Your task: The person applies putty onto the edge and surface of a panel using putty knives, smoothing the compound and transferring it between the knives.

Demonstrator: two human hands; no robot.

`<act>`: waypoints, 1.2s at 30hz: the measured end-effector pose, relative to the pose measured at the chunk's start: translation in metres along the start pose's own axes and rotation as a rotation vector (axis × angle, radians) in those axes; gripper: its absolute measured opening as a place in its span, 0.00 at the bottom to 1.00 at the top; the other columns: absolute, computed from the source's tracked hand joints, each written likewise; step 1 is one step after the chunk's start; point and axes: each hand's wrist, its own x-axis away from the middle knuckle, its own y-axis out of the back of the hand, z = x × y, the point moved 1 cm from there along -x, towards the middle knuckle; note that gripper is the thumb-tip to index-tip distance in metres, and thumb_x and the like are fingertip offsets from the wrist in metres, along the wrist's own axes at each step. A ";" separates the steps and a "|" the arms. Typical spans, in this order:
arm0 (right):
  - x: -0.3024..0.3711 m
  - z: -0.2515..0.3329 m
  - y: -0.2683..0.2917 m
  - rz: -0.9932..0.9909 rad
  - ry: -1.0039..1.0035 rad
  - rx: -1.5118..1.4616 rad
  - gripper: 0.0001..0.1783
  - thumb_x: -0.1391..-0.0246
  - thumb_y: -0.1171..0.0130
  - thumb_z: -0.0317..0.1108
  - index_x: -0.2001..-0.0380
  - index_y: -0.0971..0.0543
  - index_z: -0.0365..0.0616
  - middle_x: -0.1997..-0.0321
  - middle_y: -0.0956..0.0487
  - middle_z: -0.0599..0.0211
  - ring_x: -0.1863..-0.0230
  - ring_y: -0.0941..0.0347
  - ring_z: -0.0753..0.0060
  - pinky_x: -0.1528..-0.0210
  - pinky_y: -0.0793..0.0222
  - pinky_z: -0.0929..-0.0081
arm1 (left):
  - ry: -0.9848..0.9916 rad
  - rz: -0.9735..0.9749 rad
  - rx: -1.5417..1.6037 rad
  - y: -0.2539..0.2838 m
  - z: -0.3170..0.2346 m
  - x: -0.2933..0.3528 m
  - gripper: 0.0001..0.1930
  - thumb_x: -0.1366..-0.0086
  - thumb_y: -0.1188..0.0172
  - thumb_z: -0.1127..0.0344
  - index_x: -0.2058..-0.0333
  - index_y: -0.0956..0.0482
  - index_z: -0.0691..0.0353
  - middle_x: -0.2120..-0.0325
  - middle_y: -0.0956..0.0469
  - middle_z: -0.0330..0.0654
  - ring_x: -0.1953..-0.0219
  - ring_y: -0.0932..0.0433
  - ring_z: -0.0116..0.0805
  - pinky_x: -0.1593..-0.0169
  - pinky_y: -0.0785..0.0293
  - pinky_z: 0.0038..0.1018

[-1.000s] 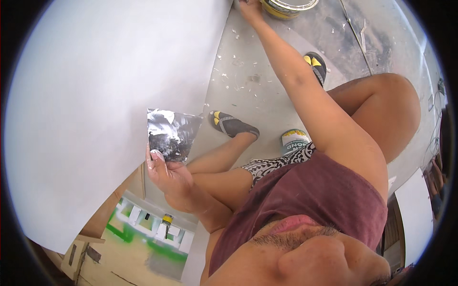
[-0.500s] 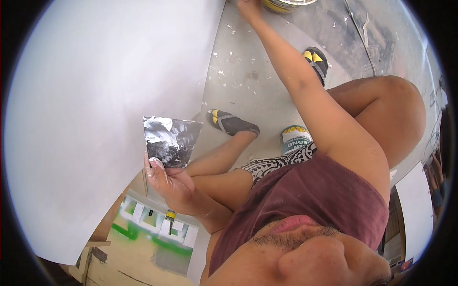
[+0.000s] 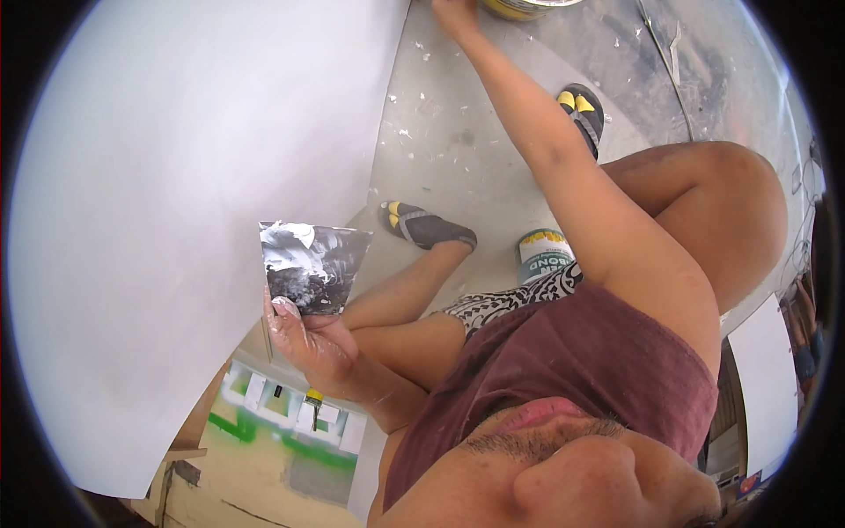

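Note:
My left hand [image 3: 312, 343] grips a dark, roughly square plate [image 3: 317, 268] by its lower edge, thumb on the face, other fingers mostly hidden behind. White paste is smeared over the plate, thickest near its upper left, and some marks my thumb. A large smooth white panel [image 3: 167, 194] stands right beside that hand. My right arm stretches far forward, and my right hand [image 3: 453, 16] is at the upper picture edge, close to the panel's border. Its fingers are cut off, so any hold is hidden. Beside it sits a round yellow-and-silver tin [image 3: 519, 9], partly out of view.
On the grey floor [image 3: 458, 176], spotted with white flecks, a green-and-white can [image 3: 543, 253] stands near my shorts. A thin rod [image 3: 666, 75] lies at the far right. Behind my left arm is a wall [image 3: 282, 449] with green paint. Another white panel [image 3: 761, 378] stands at right.
My left hand and the plate have dropped slightly and shifted a little left. My right hand has moved slightly left along the upper edge.

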 end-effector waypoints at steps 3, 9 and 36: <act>-0.005 0.014 0.001 0.057 0.019 -0.142 0.14 0.46 0.48 0.34 0.58 0.20 0.46 0.64 0.20 0.46 0.62 0.23 0.47 0.61 0.30 0.59 | -0.008 -0.018 0.002 0.000 0.001 0.000 0.27 0.31 0.47 0.61 0.44 0.37 0.79 0.51 0.29 0.53 0.47 0.29 0.41 0.44 0.32 0.35; 0.015 0.042 0.005 -0.113 0.073 -0.353 0.14 0.47 0.48 0.32 0.58 0.20 0.46 0.64 0.21 0.45 0.64 0.22 0.48 0.64 0.30 0.62 | -0.001 -0.053 0.054 -0.004 0.000 0.001 0.18 0.31 0.48 0.65 0.49 0.30 0.73 0.54 0.26 0.47 0.52 0.26 0.32 0.47 0.30 0.30; 0.020 0.004 0.022 -0.087 0.103 0.045 0.15 0.43 0.50 0.35 0.54 0.22 0.45 0.60 0.20 0.46 0.57 0.24 0.46 0.55 0.29 0.58 | -0.021 0.028 0.088 -0.013 -0.003 0.000 0.26 0.32 0.45 0.63 0.45 0.36 0.80 0.51 0.29 0.54 0.49 0.28 0.41 0.45 0.31 0.35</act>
